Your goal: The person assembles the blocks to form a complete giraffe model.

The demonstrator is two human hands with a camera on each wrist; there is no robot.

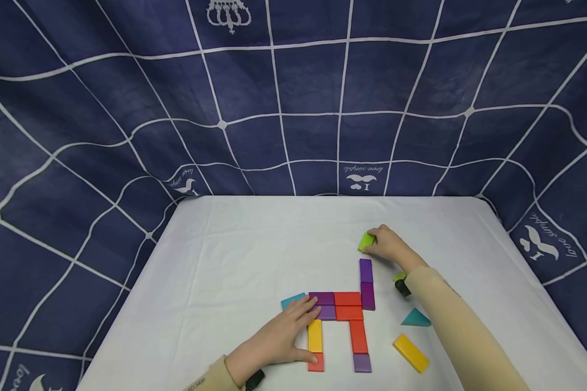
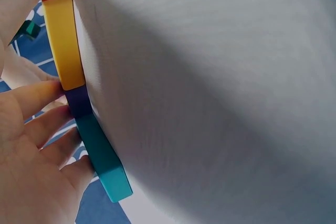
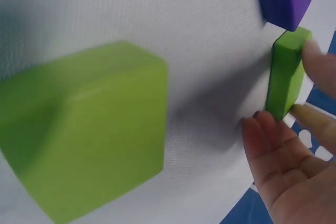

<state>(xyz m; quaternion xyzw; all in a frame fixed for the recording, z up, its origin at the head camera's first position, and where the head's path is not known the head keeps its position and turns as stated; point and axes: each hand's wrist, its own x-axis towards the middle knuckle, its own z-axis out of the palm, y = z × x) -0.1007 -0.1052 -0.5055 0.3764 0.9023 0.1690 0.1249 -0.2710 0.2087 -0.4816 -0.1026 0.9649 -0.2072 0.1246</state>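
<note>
The right hand (image 1: 388, 244) pinches one green block (image 1: 365, 242) of two, its long axis pointing away and slightly rightward, just beyond two end-to-end purple blocks (image 1: 366, 271) on the counter (image 1: 244, 239), while the left hand (image 1: 279, 338), fingers spread, thumbs one red block (image 1: 316, 366) of four.

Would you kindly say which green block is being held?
The far green block, pinched by the right hand; the other green block, nearer the person, lies untouched.
</note>
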